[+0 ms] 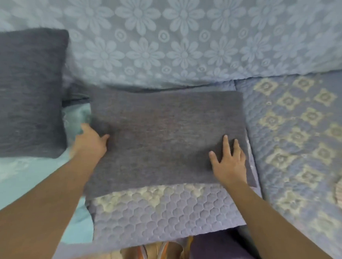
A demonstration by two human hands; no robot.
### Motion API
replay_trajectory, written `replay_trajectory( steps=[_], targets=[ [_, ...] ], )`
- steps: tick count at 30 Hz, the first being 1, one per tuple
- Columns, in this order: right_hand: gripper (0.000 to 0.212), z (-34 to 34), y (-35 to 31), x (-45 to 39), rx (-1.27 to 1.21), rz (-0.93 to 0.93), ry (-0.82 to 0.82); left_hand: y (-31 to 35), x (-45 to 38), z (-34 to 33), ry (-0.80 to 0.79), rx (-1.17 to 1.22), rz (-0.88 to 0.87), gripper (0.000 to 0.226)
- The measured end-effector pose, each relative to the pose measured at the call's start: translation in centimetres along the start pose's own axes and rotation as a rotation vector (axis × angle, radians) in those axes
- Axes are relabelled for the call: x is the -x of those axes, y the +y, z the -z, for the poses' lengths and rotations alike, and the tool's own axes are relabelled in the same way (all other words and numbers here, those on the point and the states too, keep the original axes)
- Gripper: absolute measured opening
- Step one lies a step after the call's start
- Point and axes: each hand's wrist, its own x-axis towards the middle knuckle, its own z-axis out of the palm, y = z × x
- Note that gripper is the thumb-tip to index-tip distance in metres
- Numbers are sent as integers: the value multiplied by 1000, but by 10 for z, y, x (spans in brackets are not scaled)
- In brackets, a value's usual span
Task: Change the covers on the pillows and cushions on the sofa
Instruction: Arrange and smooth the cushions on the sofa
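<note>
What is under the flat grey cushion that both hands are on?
The grey cushion lies on a quilted lavender sofa cover, which shows in front of it. The left hand holds its edge; the right hand rests flat on top. Whatever lies directly beneath is hidden.

I see a flat cushion cover (166, 133) lying in the middle of the sofa seat, on top of a quilted cushion (161, 214) whose near part sticks out before it. Behind both stands the sofa backrest (181, 34). To the left, a fuzzy cushion (25, 90) leans against the backrest, apart from the cover, with a smooth cloth (11, 180) spread on the seat under and before it. To the right lies a patterned seat spread (304, 136). My left hand (92, 141) is at the cover's left edge; my right hand (230, 162) lies on its near right part.
</note>
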Motion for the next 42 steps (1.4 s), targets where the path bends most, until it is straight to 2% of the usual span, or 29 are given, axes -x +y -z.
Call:
replay_trajectory(
  steps=[1,2,4,6,8,9,10,11,13,14,16,17,19,20,22,23,24,26,27,28,30,32,33,34,36,38,39,41,42],
  targets=[
    [76,-1,7,3,57,26,-74,4,-1,-5,29,-139,-20,76],
    [76,-1,13,2,80,22,-152,16,6,-12,101,-217,-165,81],
    [73,9,12,-3,33,-52,-216,51,42,-35,174,-209,-624,69],
    [64,18,-6,6,38,-28,-43,75,74,-66,16,-295,-861,59],
    [57,17,-12,24,3,190,268,76,82,-98,-108,-501,-823,67],
    [56,-1,7,29,56,279,264,72,79,-109,-104,-555,-800,69],
    [58,-17,36,32,140,271,138,69,75,-114,-90,-568,-804,70],
    [62,-29,78,30,138,62,-87,67,73,-114,-94,-575,-820,70],
    [60,-32,153,36,118,-449,-391,68,74,-116,-108,-634,-854,69],
    [51,-26,168,42,116,-509,-437,71,72,-117,-114,-679,-833,69],
    [36,-18,161,46,142,-440,-312,76,72,-120,-135,-703,-773,68],
    [33,-19,150,46,17,-420,-169,80,72,-121,-142,-694,-765,67],
    [40,-11,121,41,-497,-496,68,88,73,-123,-165,-711,-747,67],
    [51,-4,107,33,-800,-551,94,90,76,-123,-172,-710,-736,68],
    [66,0,85,12,-1379,-670,-44,86,84,-122,-163,-703,-742,69],
    [68,-2,76,1,-1467,-671,-135,81,87,-121,-150,-696,-757,70],
    [65,-5,70,-7,-1364,-597,-169,75,87,-122,-133,-669,-783,70],
    [52,-5,68,-16,-900,-425,-117,63,87,-118,-96,-628,-835,67],
    [51,-5,77,-22,-673,-410,-79,60,91,-115,-90,-624,-890,63],
    [52,-2,88,-30,-523,-454,-65,60,95,-110,-108,-622,-977,60],
    [47,11,100,-42,-429,-678,-51,67,100,-97,-124,-550,-1202,56],
    [45,31,77,-55,-326,-767,87,82,89,-79,-19,-341,-1174,47],
    [48,41,46,-57,-294,-654,200,86,78,-73,55,-257,-1063,43],
    [50,49,11,-57,-275,-445,331,85,64,-71,117,-244,-935,43],
    [51,59,-58,-49,-268,81,526,72,38,-78,114,-383,-792,56],
    [54,29,-82,-47,16,469,470,46,29,-97,14,-470,-810,62],
    [60,6,-74,-49,213,512,333,34,31,-103,-46,-484,-844,63],
    [78,-23,-41,-58,427,366,99,6,38,-108,-116,-472,-932,63],
    [82,-27,-38,-65,459,305,85,-6,36,-101,-147,-472,-910,62]
  ],
)
